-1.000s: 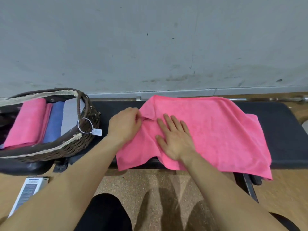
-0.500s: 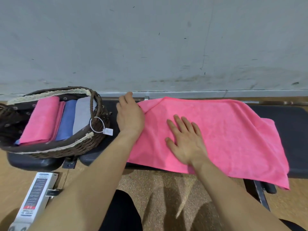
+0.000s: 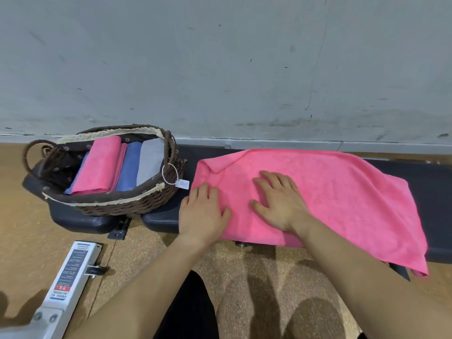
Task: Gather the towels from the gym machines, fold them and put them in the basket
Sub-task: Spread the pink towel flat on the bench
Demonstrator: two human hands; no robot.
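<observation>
**Last towel on the bench: spread, not yet folded**

- Pink towel (image 3: 330,192) lies opened out across the black padded bench (image 3: 435,177), long side running left to right. Its far-left corner is turned over in a small flap. The near-right corner hangs over the front edge of the pad.
- Left hand (image 3: 203,211) rests flat at the towel's near-left edge, fingers straight and together, the heel of the palm partly on bare pad. It grips nothing.
- Right hand (image 3: 278,201) lies palm-down on the cloth just beside it, fingers spread and relaxed. It presses the cloth rather than pinching it.
- Wicker basket (image 3: 110,204) sits on the bench's left pad, near the towel but not touching it, with a paper tag (image 3: 182,184) looped on its handle. Inside, side by side, are a folded pink towel (image 3: 102,165), a blue towel (image 3: 129,167) and a grey towel (image 3: 151,160).
- A white machine frame (image 3: 71,270) with a label lies on the floor at lower left.

Progress, as a judgement: well along. At least three towels are folded and stowed, and gathering looks finished for this one. Left to do are flattening the corner flap, folding the towel down to match the others, and setting it in the basket. No other loose towels are in view, but the rest of the gym is out of frame, so I cannot tell whether this is the last one.
</observation>
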